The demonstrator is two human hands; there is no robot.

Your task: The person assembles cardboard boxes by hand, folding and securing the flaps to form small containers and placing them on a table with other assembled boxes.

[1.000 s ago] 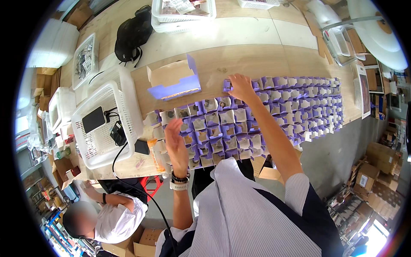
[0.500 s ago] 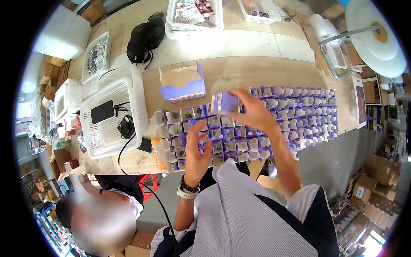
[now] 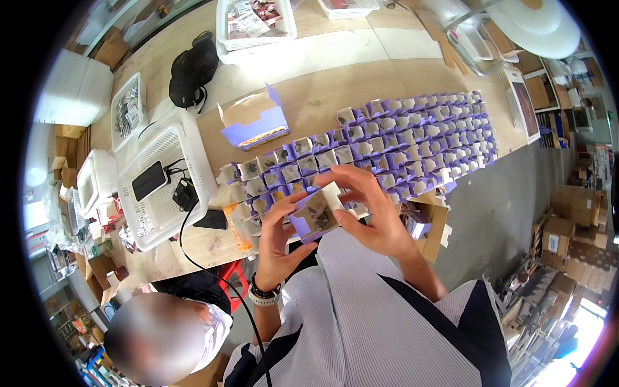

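Close to my body, a small purple carton [image 3: 314, 216] is held between both hands. Its near face lets a dark grey content show, which I cannot make out. My left hand [image 3: 278, 240] is closed round the carton's left side, thumb beneath. Along its right edge and a raised pale flap, the fingers and thumb of my right hand [image 3: 373, 216] press in. Just beyond the hands stand rows of similar purple cartons [image 3: 412, 138] with open tops and pale flaps, partly hidden by my fingers.
Behind the rows stands a larger open purple display box [image 3: 256, 129]. To the left, a white basket [image 3: 203, 161] holds a phone [image 3: 149, 181] and a black adapter; its cable runs past my left arm. A person [image 3: 161, 335] sits at the lower left. An open brown box [image 3: 438, 229] is below the table's edge.
My right hand has brought the carton from above the rows down toward my body. The left hand has closed on it too, and the carton has been turned. The view has shifted.
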